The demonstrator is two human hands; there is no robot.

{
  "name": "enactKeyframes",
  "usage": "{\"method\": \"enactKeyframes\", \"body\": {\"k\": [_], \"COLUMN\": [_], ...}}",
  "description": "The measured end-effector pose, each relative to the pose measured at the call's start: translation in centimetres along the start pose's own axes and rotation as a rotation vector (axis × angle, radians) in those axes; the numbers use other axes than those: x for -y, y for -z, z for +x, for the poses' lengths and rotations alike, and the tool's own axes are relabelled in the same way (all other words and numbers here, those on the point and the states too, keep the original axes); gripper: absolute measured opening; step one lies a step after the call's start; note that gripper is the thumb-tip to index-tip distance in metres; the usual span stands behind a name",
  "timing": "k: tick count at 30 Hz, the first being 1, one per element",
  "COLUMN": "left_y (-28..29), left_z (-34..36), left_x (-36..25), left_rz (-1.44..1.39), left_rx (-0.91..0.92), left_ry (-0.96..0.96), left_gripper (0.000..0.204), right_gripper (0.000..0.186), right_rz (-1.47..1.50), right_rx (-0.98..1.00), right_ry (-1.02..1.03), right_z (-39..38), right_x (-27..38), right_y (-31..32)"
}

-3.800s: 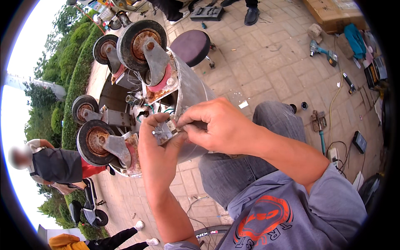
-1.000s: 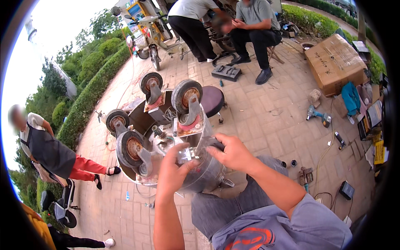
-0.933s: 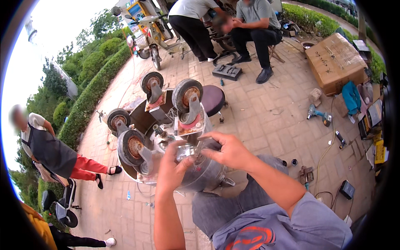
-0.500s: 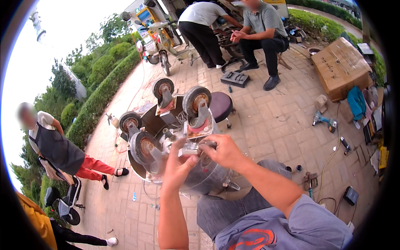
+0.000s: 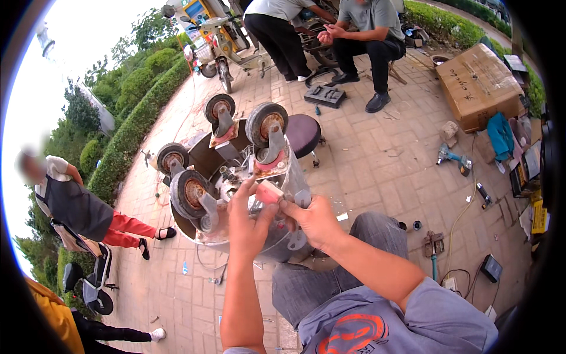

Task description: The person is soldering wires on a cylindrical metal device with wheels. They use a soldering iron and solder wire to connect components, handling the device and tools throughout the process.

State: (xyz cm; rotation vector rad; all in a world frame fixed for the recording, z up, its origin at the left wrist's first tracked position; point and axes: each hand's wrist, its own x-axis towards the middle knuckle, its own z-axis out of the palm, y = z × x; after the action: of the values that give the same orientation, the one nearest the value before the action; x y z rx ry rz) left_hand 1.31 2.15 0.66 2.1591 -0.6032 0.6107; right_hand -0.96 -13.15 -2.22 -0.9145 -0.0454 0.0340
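A small block (image 5: 269,192), pinkish-red on one face and whitish on top, is pinched between the thumb and fingers of my left hand (image 5: 246,221). My right hand (image 5: 316,223) is closed at the block's lower right corner, thumb and forefinger gripping there. Beyond and beneath both hands stands a round metal drum (image 5: 295,174) with rusty caster wheels (image 5: 267,125) pointing upward. Brass-coloured fittings (image 5: 227,173) and wires show inside it. A grey metal piece with holes (image 5: 297,239) is beside my right hand; whether I hold it cannot be made out.
A round purple stool (image 5: 303,135) stands behind the drum. On the paving at right lie a cordless drill (image 5: 454,159), a vise-like tool (image 5: 434,243), cables and a large carton (image 5: 480,88). People are ahead and at left; an open toolbox (image 5: 325,96) lies ahead.
The block has turned, so its pinkish face now shows. My right hand has shifted slightly right and down. The whole view has moved a little.
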Motion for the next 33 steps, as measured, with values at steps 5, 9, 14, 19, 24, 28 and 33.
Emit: {"method": "enactKeyframes", "body": {"k": [5, 9, 14, 19, 24, 28, 33], "left_y": [-0.1, 0.2, 0.1, 0.0, -0.4, -0.4, -0.9], "left_z": [1.9, 2.5, 2.0, 1.9, 1.4, 1.6, 1.5], "left_x": [-0.4, -0.6, -0.5, -0.1, -0.2, -0.9, -0.5], "left_rz": [0.096, 0.136, 0.184, 0.02, 0.011, 0.047, 0.1], "left_rx": [0.118, 0.213, 0.248, 0.234, 0.094, 0.116, 0.058], "left_ry": [-0.049, -0.029, -0.193, -0.105, -0.059, -0.031, -0.073], "left_gripper": [0.044, 0.047, 0.058, 0.067, 0.066, 0.064, 0.057], "right_gripper": [0.017, 0.017, 0.019, 0.017, 0.024, 0.025, 0.02], "right_rz": [0.016, 0.002, 0.065, -0.097, -0.348, -0.461, -0.569], "right_rx": [0.054, 0.113, 0.108, 0.117, 0.142, 0.204, 0.227], "right_ry": [-0.021, -0.016, -0.078, -0.025, 0.146, 0.195, 0.202], "right_z": [0.1, 0.9, 2.1, 3.1, 2.7, 3.3, 3.4], "right_x": [-0.6, -0.8, -1.8, -0.9, 2.7, 3.5, 3.5], "right_y": [1.0, 1.6, 3.5, 4.1, 3.1, 2.8, 2.4]}}
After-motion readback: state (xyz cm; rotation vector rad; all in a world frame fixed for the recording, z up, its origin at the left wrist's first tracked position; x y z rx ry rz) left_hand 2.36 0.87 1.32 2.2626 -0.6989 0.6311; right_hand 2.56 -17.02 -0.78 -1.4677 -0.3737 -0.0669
